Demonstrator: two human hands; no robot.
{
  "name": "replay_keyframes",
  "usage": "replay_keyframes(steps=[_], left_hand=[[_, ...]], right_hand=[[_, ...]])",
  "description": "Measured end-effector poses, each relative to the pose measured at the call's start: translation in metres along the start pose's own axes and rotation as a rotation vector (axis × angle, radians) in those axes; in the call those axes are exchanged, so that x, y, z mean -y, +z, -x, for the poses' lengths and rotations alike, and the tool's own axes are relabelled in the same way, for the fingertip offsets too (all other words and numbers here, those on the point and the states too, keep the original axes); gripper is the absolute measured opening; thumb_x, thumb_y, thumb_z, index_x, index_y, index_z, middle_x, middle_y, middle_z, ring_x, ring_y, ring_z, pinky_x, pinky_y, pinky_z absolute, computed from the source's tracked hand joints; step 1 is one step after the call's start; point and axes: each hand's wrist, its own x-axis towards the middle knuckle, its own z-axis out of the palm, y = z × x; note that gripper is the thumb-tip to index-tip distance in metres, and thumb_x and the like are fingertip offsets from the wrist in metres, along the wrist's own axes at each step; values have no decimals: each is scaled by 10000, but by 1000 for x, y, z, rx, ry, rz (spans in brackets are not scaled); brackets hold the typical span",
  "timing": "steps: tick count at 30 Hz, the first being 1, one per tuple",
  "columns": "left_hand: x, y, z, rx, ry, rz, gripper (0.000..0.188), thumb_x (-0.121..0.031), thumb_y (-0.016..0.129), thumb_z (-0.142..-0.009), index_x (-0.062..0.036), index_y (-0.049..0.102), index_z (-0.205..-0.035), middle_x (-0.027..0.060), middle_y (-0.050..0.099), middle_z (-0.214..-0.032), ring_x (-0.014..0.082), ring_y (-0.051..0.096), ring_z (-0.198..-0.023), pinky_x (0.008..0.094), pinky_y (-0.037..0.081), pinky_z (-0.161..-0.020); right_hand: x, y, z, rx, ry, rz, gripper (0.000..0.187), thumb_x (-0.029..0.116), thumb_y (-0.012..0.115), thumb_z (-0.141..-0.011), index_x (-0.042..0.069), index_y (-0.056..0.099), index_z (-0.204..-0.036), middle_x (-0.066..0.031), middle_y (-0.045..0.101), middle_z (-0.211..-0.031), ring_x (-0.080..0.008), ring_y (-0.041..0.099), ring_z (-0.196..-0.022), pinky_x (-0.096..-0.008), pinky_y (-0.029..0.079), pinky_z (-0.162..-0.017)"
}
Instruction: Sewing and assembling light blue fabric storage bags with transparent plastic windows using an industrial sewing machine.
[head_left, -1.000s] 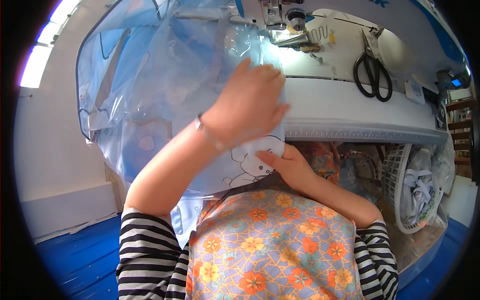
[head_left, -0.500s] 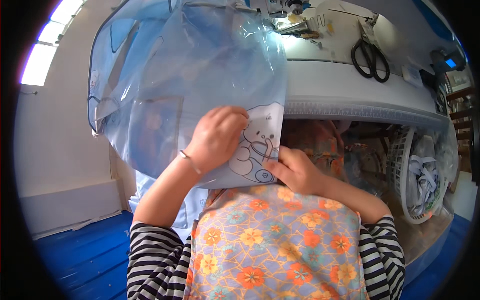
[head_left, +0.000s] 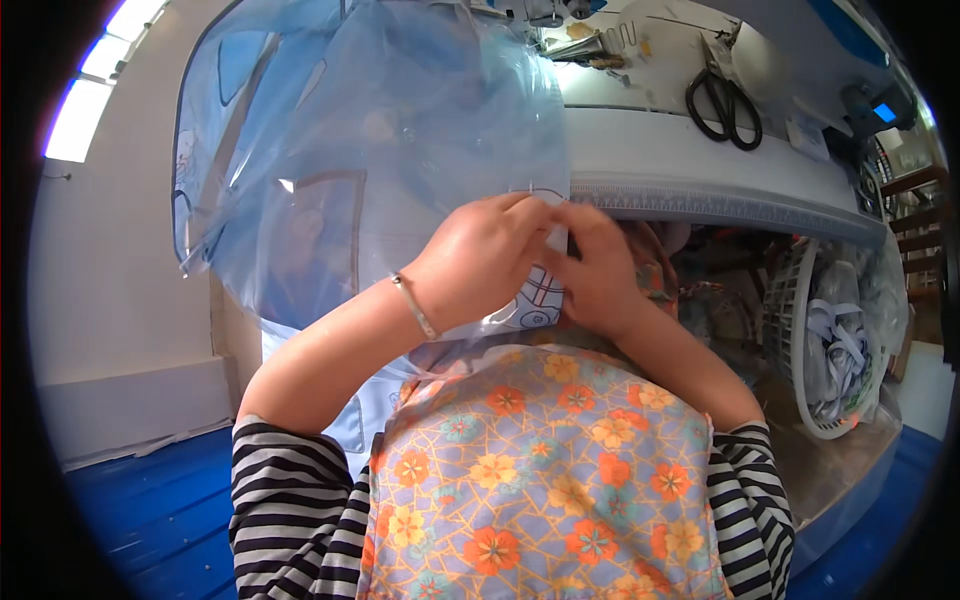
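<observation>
A large translucent blue plastic sheet (head_left: 440, 120) with dark edging hangs over the left of the work table. Its lower right part carries a cartoon print (head_left: 540, 300) in white and blue, mostly covered by my hands. My left hand (head_left: 485, 255), with a bracelet at the wrist, lies over the print, fingers closed at the sheet's right edge. My right hand (head_left: 600, 270) meets it there, thumb and fingers pinching the same edge. The fingertips touch or nearly touch; exactly what lies between them is hidden.
Black-handled scissors (head_left: 724, 108) lie on the white table beyond a long ruler strip (head_left: 730, 200). Part of a sewing machine (head_left: 545, 10) shows at the top. A white plastic basket (head_left: 790, 340) with white straps stands at right. A floral apron (head_left: 545, 480) covers my lap.
My left hand has moved right across the print to the sheet's edge. My right hand has shifted up the edge, and the two hands now meet there.
</observation>
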Motion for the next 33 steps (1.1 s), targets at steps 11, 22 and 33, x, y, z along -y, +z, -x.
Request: replay_keyframes(steps=[11, 22, 33], left_hand=[[13, -10, -10, -156, -123, 204, 72, -34, 547, -865, 5, 534, -924, 183, 611, -813, 401, 591, -781, 456, 486, -674], [39, -12, -54, -116, -181, -76, 142, -127, 489, -893, 10, 519, -870, 210, 611, -732, 424, 589, -706, 494, 465, -624], [57, -24, -105, 63, -227, -327, 130, -75, 543, -802, 25, 547, -885, 211, 637, -779, 407, 618, -764, 479, 494, -668]], right_hand=[[16, -3, 0, -28, 26, 112, 347, 24, 636, -692, 82, 718, -1024, -143, 635, -1127, -342, 586, -1108, -448, 477, -943], [-13, -9, -40, 15, 11, 100, 302, -31, 601, -717, 59, 695, -990, -138, 675, -1054, -349, 638, -1048, -416, 546, -845], [-55, -17, -90, 89, 95, 67, 350, -96, 533, -686, 4, 676, -990, -179, 663, -1072, -364, 627, -1048, -427, 528, -869]])
